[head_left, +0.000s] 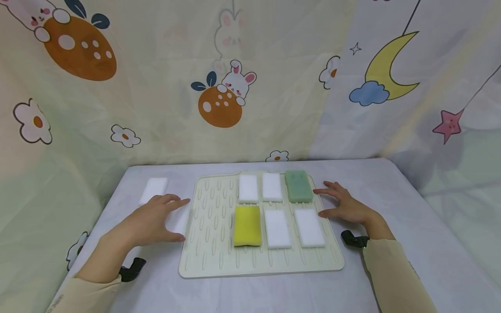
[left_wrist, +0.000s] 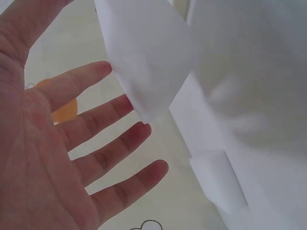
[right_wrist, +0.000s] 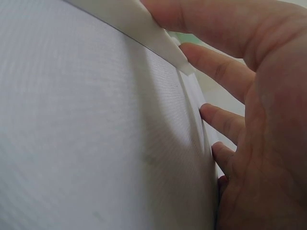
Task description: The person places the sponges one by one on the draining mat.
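A cream ridged mat (head_left: 211, 261) lies on the table. On its right part are a green sponge (head_left: 299, 186), a yellow sponge (head_left: 247, 226) and several white sponges (head_left: 278, 229). My left hand (head_left: 156, 221) spreads its fingers and thumb over a white sponge (head_left: 178, 221) beside the mat's left edge. In the left wrist view, its fingertips (left_wrist: 103, 68) appear at the edge of a white sponge (left_wrist: 148, 52); contact is unclear. My right hand (head_left: 346, 206) is by the mat's right edge, fingers spread, its thumb near a lower white sponge (head_left: 309, 228).
Another white sponge (head_left: 154, 190) lies on the table behind my left hand, and a white piece shows partly hidden by the left wrist. A white cloth covers the table (head_left: 258, 295). A printed curtain (head_left: 285, 108) hangs behind it and along both sides.
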`<state>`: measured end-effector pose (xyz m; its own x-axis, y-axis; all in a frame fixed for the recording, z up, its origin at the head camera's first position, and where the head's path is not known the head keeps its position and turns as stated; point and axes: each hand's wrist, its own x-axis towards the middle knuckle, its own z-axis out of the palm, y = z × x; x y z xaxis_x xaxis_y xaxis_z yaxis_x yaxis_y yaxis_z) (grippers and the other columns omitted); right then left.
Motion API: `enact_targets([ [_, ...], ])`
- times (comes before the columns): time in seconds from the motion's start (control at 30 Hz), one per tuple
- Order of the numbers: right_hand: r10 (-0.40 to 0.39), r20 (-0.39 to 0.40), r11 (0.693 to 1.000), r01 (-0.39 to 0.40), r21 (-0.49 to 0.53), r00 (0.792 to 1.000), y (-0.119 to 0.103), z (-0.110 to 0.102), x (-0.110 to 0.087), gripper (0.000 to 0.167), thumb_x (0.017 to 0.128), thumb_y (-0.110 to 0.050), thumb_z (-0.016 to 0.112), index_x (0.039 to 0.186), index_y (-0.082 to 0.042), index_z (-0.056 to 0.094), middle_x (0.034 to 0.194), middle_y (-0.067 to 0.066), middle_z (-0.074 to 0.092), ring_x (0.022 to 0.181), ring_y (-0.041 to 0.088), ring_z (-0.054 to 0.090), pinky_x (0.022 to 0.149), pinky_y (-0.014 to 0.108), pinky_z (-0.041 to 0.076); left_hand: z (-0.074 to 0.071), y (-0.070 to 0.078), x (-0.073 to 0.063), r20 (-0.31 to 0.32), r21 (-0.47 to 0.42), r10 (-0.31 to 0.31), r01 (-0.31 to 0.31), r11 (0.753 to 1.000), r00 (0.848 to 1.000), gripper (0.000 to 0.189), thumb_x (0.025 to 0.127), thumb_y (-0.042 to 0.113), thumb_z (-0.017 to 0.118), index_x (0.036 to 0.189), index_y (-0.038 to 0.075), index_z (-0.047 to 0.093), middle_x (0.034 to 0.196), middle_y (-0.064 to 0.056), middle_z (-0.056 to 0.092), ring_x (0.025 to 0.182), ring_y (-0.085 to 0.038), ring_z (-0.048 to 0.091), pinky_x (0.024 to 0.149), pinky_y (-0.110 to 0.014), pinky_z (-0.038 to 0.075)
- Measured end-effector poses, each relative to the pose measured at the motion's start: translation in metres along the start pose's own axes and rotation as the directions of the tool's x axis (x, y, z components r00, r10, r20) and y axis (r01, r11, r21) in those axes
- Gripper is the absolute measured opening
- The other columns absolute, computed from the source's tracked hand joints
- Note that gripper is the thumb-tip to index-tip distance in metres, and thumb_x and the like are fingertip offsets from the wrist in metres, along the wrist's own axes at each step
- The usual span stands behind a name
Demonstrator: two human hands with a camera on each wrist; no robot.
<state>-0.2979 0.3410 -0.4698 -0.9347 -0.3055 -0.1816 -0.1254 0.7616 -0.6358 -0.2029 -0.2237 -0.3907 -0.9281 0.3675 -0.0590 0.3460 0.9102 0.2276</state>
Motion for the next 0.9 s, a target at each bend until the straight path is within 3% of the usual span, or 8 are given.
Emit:
enact_targets([
  [0.9,0.005,0.007,1.0,-0.005,0.015,1.0,-0.001,0.0,0.0,0.084,0.079,-0.045,0.088,0.152,-0.027,0.051,0.174,0.013,0.008,0.16,0.044,-0.012,0.115,0.083,0.004,0.015,0.051,0.032,0.035,0.065,0.049,-0.051,0.997,0.998,0.098,0.071,0.065,0.087,0.152,0.02,0.055,0.14,-0.01,0.059,0.128,-0.037,0.054,0.101,-0.054,0.052],
])
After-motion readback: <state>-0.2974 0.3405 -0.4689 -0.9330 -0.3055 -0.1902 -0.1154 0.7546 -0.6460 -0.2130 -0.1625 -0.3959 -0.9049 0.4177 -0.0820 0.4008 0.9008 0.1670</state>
